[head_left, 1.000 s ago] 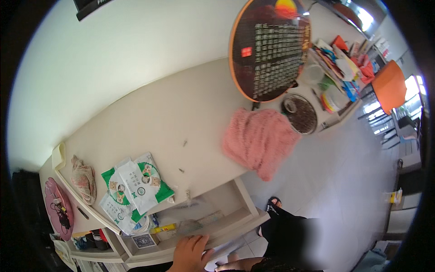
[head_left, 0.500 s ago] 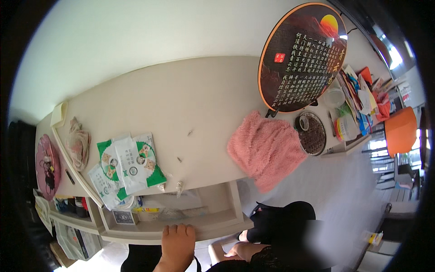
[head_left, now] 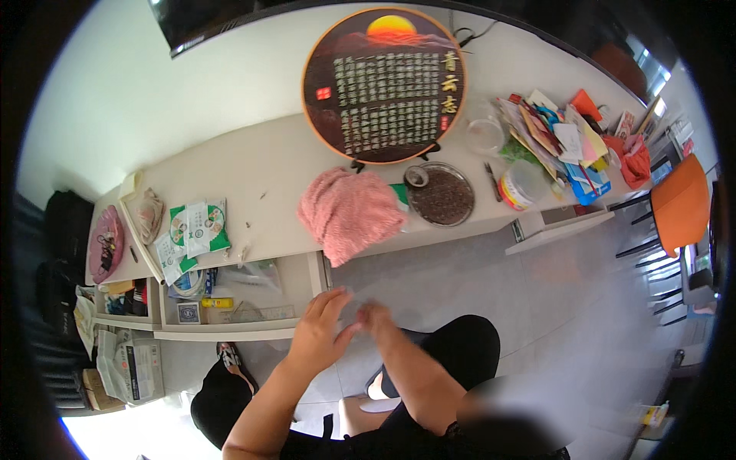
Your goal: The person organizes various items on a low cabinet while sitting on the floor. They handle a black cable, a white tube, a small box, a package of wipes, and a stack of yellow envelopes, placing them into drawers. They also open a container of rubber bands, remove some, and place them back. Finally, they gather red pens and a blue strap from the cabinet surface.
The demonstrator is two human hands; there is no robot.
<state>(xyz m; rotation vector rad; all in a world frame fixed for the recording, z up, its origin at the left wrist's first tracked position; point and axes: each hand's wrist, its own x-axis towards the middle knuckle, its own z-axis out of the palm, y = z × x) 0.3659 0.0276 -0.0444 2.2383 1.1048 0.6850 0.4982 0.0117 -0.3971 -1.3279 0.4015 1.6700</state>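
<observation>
The pulled-out drawer (head_left: pixel 230 335) spans the lower left of the frame, its right front corner just beside the left hand (head_left: pixel 316 337) (whether they touch, I cannot tell). That hand's fingers are extended, with the thumb apart. The right hand (head_left: pixel 373 315), near the frame's centre, is blurred, so I cannot tell how its fingers stand. Above the drawer, the pale tabletop (head_left: pixel 257 165) curves across the frame, carrying green-and-white packets (head_left: pixel 198 230) at left, a crumpled pink towel (head_left: pixel 350 215) at centre and a round tray (head_left: pixel 451 201) of dark bits to its right. A round plaque (head_left: pixel 383 96) stands upper centre, paper clutter (head_left: pixel 566 138) upper right. Beyond lie a grey tiled floor (head_left: pixel 552 299) and, far right, an orange chair (head_left: pixel 679 207).
</observation>
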